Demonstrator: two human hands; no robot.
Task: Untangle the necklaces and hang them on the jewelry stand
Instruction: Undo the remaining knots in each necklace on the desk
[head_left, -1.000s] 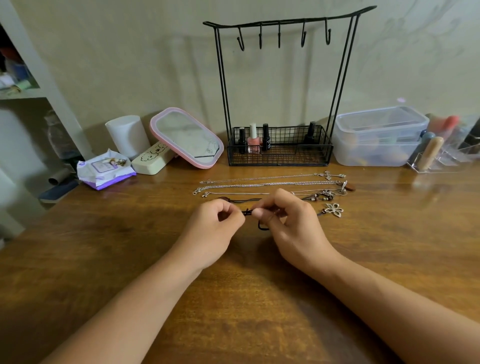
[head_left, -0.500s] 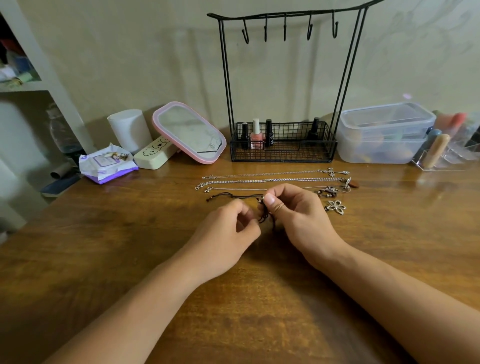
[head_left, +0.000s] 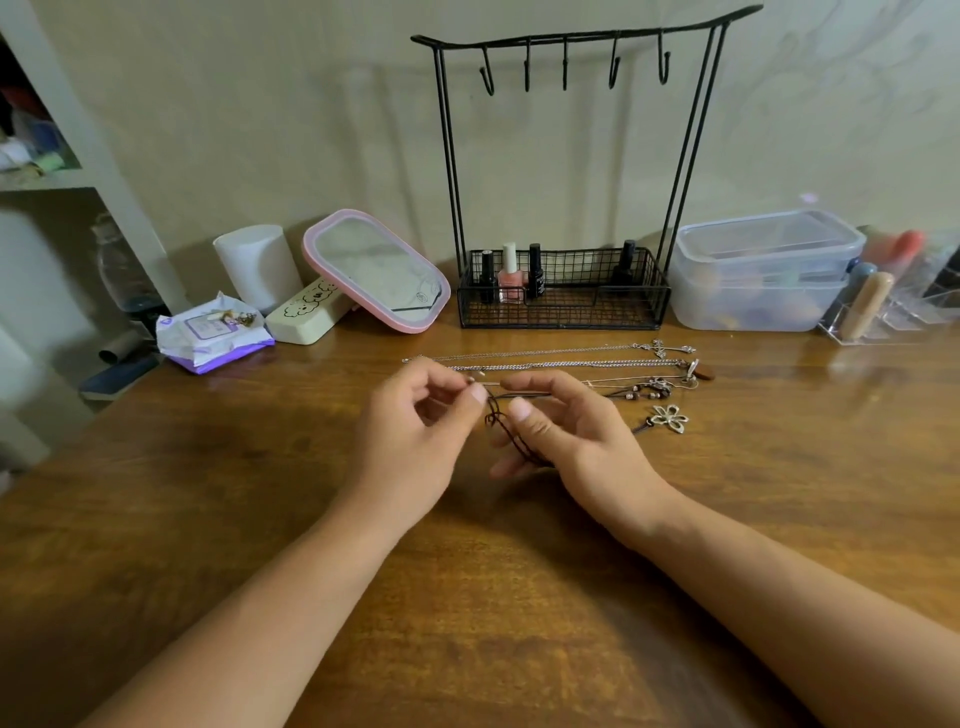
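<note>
While both hands, left (head_left: 415, 431) and right (head_left: 561, 436), pinch the dark cord necklace (head_left: 506, 431), the jewelry stand (head_left: 571, 57) beyond them hangs bare; every necklace remains unhung.

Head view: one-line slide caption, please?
Both hands pinch a dark cord necklace before the empty jewelry stand.

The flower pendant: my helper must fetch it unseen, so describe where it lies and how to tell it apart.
Start at the black wire jewelry stand against the wall; the necklaces lie on the wooden table before it. The flower pendant lies nearest the person, at their right end, beside the right hand. It alone is an open silver flower outline on dark cord.
</note>
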